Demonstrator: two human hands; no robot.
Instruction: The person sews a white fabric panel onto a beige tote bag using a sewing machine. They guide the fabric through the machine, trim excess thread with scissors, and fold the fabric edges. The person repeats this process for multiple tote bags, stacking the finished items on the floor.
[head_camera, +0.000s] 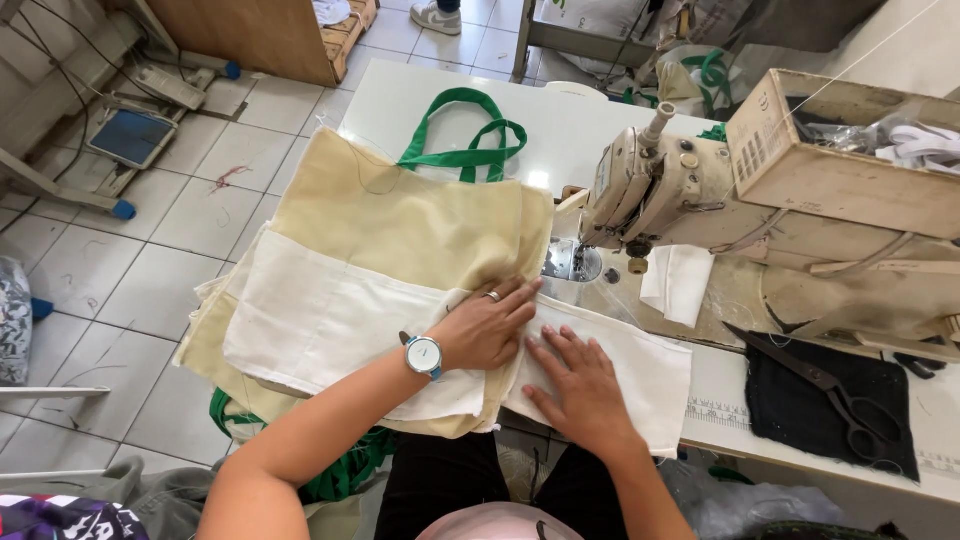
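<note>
A cream cloth bag (400, 215) with green handles (465, 135) lies across the white sewing table (560, 120). A white fabric panel (320, 310) rests over the bag's lower part. My left hand (490, 325), with a ring and a wristwatch, presses flat on the fold of the white panel just in front of the sewing machine's needle area (575, 262). My right hand (580, 385) lies flat on the white fabric (650, 365) to the right of it, fingers spread. Neither hand grips anything.
A beige sewing machine (680, 195) stands at the right with a cardboard box (840, 160) on top. Black scissors (830, 390) lie on a dark cloth at the right. Green straps (350, 470) hang below the table. Tiled floor and a scale (130, 135) are at the left.
</note>
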